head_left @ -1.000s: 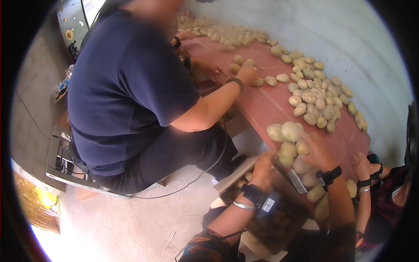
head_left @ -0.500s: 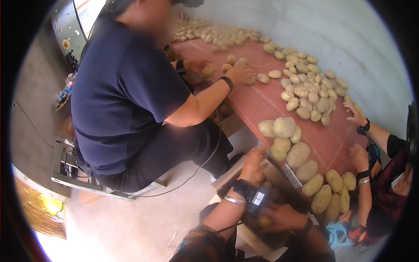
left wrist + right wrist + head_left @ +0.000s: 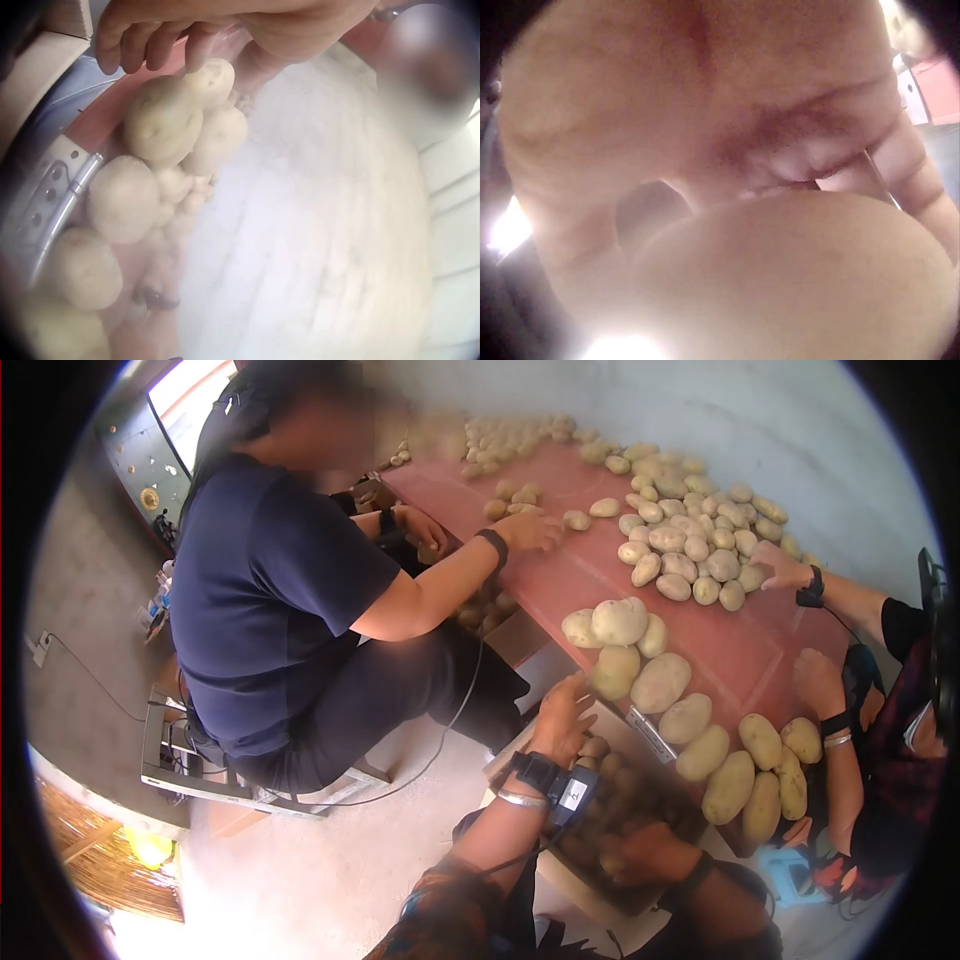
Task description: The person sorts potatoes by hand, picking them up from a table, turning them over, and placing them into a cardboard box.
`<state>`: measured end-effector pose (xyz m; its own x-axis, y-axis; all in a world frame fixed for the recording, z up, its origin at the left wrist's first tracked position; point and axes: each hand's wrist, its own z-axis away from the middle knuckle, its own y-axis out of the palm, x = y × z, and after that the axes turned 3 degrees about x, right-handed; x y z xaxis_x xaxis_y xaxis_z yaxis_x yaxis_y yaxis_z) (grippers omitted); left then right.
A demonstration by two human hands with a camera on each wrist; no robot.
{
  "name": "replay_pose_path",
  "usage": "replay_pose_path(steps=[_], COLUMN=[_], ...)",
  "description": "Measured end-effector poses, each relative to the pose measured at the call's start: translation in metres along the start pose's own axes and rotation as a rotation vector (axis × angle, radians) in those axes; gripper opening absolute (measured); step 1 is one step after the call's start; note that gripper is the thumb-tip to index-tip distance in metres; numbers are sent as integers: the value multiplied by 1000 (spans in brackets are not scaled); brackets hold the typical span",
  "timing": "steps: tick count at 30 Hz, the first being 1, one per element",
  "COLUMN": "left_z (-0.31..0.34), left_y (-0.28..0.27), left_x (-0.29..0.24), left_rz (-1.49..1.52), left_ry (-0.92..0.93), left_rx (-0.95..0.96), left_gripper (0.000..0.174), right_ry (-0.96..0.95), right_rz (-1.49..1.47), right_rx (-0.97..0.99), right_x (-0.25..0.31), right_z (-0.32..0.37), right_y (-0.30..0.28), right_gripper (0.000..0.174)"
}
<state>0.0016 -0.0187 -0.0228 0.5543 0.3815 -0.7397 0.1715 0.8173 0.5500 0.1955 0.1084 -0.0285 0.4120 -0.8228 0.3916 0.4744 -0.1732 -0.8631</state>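
In the head view my left hand (image 3: 562,718) is held over the box's edge beside the red table, its fingers loosely bent around nothing. The left wrist view puts those fingers (image 3: 161,41) just above large potatoes (image 3: 162,124); whether they touch is unclear. My right hand (image 3: 648,854) is low inside the cardboard box (image 3: 578,880), among smaller potatoes (image 3: 625,780). A potato (image 3: 802,277) fills the right wrist view against the palm of my right hand (image 3: 667,97), with fingers around it.
Large potatoes (image 3: 661,682) line the near edge of the red table (image 3: 735,660), by a metal plate (image 3: 652,735). A potato pile (image 3: 690,540) lies against the wall. A person in dark blue (image 3: 290,600) sits left; another person's hands (image 3: 782,567) reach in from the right.
My right hand has gone from the large potatoes on the table down into the box. The head view has shifted, and the right-hand person's hand has reached the pile.
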Motion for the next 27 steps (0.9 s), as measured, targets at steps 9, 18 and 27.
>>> replay_pose_path(steps=[9,18,27], left_z=[6,13,88], left_y=[2,-13,-16], left_x=[10,18,-2], left_rz=[-13,-12,-347], left_ry=[16,137,215], left_rx=[11,-61,163], left_gripper=[65,56,24], right_ry=[55,167,154], right_rz=[33,85,16], right_rx=[10,36,-23], right_x=[5,-6,-16], right_z=[27,33,36], right_y=[5,-6,-5], right_gripper=[38,46,50])
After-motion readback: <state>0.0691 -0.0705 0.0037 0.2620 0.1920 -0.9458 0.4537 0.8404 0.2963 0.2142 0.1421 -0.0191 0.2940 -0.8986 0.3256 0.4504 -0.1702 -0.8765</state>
